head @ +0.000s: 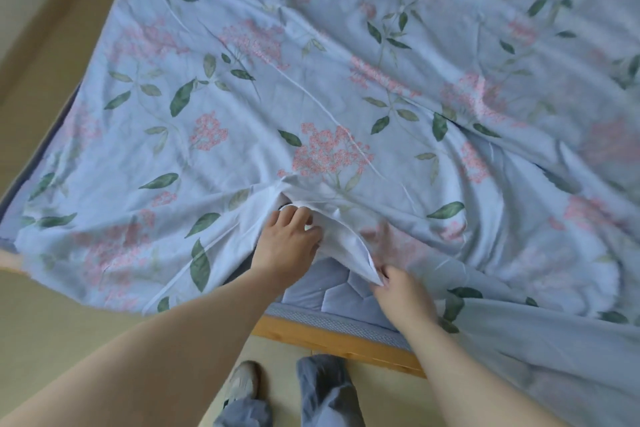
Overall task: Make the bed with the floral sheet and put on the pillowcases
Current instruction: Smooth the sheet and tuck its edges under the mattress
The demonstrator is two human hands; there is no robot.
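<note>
Covering most of the bed, the floral sheet (346,80) lies print side up: pale blue, with pink flower clusters and green leaves. It reaches away from me and off the top and right of the view, so I cannot tell which way its long axis runs. Its left edge slants from the near left up toward the far side. Creases fan out from one bunched spot on the near edge, where the hem is turned up to show its plain white underside.

My left hand (287,239) is at that fold, its grip clenched on the white cloth with the fingers curled into it. My right hand (401,291), just beside it, pinches the tip of the same turned-up flap, which hangs between the two hands.

Under the raised hem a patch of quilted blue-grey mattress (329,291) shows, sitting in a wooden bed frame (332,340) whose rail runs along the near side. To the right the sheet spills over that rail. Below it, on the pale floor (52,322), I see a grey shoe (242,381) and a blue-grey trouser leg (325,388).
</note>
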